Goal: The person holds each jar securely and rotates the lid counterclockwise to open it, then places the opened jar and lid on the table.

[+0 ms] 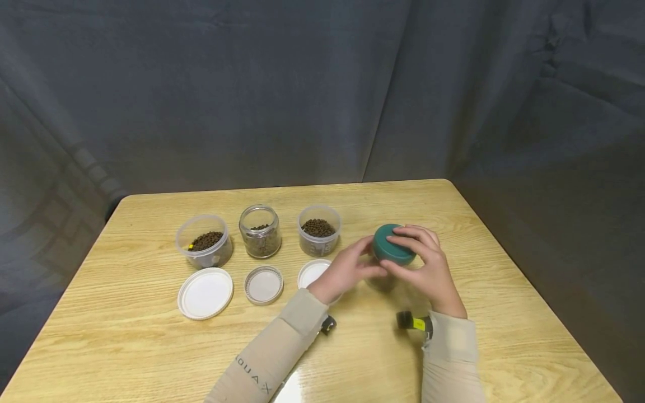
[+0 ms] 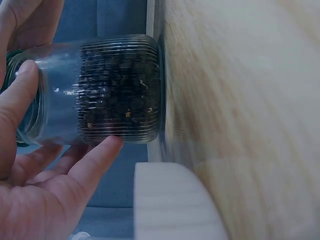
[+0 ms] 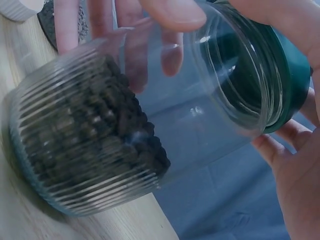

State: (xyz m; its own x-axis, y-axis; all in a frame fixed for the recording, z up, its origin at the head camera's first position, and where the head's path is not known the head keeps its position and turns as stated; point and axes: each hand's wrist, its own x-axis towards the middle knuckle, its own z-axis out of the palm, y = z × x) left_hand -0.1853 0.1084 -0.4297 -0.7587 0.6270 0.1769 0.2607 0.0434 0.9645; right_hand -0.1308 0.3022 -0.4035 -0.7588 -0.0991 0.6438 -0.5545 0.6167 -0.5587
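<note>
A ribbed glass jar (image 3: 165, 100), partly filled with dark brown pellets (image 3: 90, 135), wears a green lid (image 1: 389, 249). Fingers of my left hand (image 1: 349, 270) wrap the jar's side, seen through the glass in the right wrist view. My right hand (image 1: 428, 267) grips the lid from above and the right, its fingers spread across the top and rim. In the left wrist view the jar's base is right at the tabletop. The hands hide much of the jar in the head view.
Left of my hands, two clear plastic tubs (image 1: 211, 258) (image 1: 319, 244) and an open glass jar (image 1: 260, 242) hold brown pellets. Before them lie a white lid (image 1: 205, 293), a smaller lid (image 1: 263, 285) and another white lid (image 1: 311, 272), partly under my left forearm. Dark curtains (image 1: 252, 101) surround the wooden table (image 1: 126, 341).
</note>
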